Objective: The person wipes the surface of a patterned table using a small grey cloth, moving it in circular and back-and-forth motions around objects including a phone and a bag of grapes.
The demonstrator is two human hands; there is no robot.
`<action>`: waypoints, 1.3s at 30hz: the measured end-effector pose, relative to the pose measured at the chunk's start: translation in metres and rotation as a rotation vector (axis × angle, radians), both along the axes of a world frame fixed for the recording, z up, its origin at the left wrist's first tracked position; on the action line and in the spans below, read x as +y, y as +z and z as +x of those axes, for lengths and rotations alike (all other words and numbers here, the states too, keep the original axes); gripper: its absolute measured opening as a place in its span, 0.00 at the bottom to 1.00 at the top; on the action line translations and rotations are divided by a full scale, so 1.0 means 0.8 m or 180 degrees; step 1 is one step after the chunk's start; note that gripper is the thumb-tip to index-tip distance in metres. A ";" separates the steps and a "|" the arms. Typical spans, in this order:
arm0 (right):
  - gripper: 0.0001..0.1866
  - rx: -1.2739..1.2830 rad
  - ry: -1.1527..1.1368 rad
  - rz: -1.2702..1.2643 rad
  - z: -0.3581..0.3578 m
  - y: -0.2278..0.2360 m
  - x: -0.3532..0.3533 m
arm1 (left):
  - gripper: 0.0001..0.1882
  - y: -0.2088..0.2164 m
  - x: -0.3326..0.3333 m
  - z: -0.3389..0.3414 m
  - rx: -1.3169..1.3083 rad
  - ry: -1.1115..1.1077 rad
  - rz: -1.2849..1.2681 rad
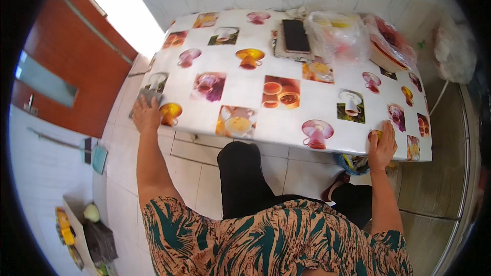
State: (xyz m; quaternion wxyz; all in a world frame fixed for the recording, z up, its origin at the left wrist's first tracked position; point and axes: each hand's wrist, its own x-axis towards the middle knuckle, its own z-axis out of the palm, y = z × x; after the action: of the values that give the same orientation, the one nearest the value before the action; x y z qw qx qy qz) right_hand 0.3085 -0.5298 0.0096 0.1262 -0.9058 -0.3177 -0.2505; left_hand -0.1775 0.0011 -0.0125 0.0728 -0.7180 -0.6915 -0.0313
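At the left end of the table (235,64), my left hand (146,115) presses down on a grey cloth (152,95). Parts of the cloth stick out beyond the fingers and beside the palm; the rest lies hidden beneath the hand. My right hand (382,147) rests flat near the front right edge, fingers stretched out, holding nothing. Both hands touch the white plastic tablecloth, which is printed with cups and saucers.
A dark phone (296,36) lies on a folded patterned cloth (280,50) at the back. Beside it are a clear plastic bag (338,38) and a bagged red container (391,46). Under the front edge stands a blue bin (353,164). A dustpan (99,159) is at the left.
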 end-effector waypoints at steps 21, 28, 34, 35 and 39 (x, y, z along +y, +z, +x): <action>0.28 0.0238 -0.0100 0.0077 -0.012 0.015 0.005 | 0.31 0.034 -0.139 0.377 -0.0704 -0.2313 0.0089; 0.29 0.0073 -0.0094 0.0164 -0.007 0.005 0.006 | 0.32 0.036 -0.273 0.383 -0.0744 -0.3336 0.0082; 0.30 0.0179 -0.0126 0.0174 0.001 -0.007 0.004 | 0.31 0.036 -0.417 0.444 -0.1212 -0.4290 -0.0082; 0.30 0.0180 -0.0133 0.0172 0.001 -0.005 0.004 | 0.31 0.037 -0.432 0.444 -0.1350 -0.4437 -0.0076; 0.31 0.0302 -0.0098 0.0159 0.000 -0.002 0.005 | 0.33 0.042 -0.427 0.422 -0.1370 -0.4347 -0.0235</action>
State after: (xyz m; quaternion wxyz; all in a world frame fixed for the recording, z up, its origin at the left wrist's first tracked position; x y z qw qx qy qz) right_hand 0.3081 -0.5257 0.0080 0.1598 -0.9179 -0.2911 -0.2170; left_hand 0.1600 -0.3407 0.0207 -0.1254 -0.9703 -0.0874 -0.1873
